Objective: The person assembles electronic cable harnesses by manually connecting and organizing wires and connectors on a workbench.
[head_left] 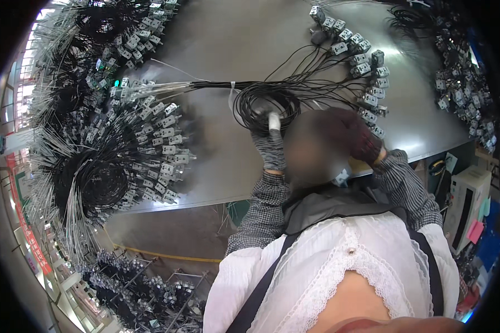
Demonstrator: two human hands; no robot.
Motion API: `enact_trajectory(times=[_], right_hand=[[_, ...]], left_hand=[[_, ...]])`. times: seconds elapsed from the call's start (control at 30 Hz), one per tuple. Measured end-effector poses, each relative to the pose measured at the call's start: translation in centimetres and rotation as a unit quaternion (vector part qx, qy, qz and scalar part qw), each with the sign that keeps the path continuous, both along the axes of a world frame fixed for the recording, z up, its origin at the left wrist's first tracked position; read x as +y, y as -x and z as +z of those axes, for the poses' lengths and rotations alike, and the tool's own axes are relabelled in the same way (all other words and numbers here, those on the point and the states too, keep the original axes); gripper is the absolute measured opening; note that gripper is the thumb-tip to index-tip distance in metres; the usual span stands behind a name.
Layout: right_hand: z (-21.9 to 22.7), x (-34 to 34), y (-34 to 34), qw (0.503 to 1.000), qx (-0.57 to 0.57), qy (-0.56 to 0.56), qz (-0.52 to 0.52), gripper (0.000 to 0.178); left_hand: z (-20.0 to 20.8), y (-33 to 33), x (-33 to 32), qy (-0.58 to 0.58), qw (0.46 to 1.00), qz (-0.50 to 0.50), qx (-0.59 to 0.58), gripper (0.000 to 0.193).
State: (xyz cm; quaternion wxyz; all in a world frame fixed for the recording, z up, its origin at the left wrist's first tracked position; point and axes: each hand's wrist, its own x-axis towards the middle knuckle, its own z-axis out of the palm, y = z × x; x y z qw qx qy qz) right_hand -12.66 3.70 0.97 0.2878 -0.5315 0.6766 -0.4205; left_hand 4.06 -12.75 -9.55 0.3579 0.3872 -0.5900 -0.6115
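Note:
My left hand (270, 145), in a grey knitted glove with a white-covered fingertip, grips the near edge of a coil of thin black cables (243, 105). A pale tie (232, 93) wraps the bundle left of the coil. From there, bare pale wire ends (166, 87) stretch left. To the right the cables fan out to several grey-white box-shaped connectors (370, 100) on the metal table (222, 33). My right hand (354, 133), in a dark red glove, is near these connectors. A blurred patch hides part of it, and its fingers are not clear.
Heaped cable coils with connectors (164, 150) cover the table's left side. Another pile (466, 94) lies at the far right. Below the table's front edge, a rack (150, 286) carries more connectors. A pale boxy machine (466, 205) stands at the right.

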Motion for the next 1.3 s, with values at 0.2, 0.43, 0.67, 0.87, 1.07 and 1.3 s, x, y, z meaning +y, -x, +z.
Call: enact_trajectory(times=[0.2, 0.43, 0.67, 0.87, 1.07, 1.3], right_hand=[[2.8, 2.8, 1.3, 0.999, 0.031, 0.026, 0.008, 0.034], [0.9, 4.9, 2.2, 0.974, 0.177, 0.119, 0.076, 0.049], [1.1, 6.5, 0.1, 0.977, 0.178, 0.106, 0.047, 0.046], [6.6, 4.2, -0.7, 0.995, -0.028, -0.051, -0.076, 0.022], [9.2, 6.8, 2.7, 0.979, 0.189, -0.062, -0.030, 0.017], [14.0, 12.1, 4.9, 0.962, 0.254, -0.090, -0.038, 0.012]], left_hand=[[0.4, 0.5, -0.3, -0.074, 0.994, 0.037, 0.066, 0.043], [-1.4, -2.7, -3.9, 0.204, 0.974, -0.025, -0.094, 0.051], [5.1, 2.3, -7.6, 0.225, 0.971, -0.020, -0.082, 0.058], [6.1, 4.5, -10.8, 0.126, 0.937, -0.233, -0.229, 0.044], [3.8, 4.0, -10.9, 0.077, 0.964, -0.227, -0.119, 0.031], [1.7, 2.1, -12.6, 0.092, 0.981, -0.137, -0.106, 0.025]])
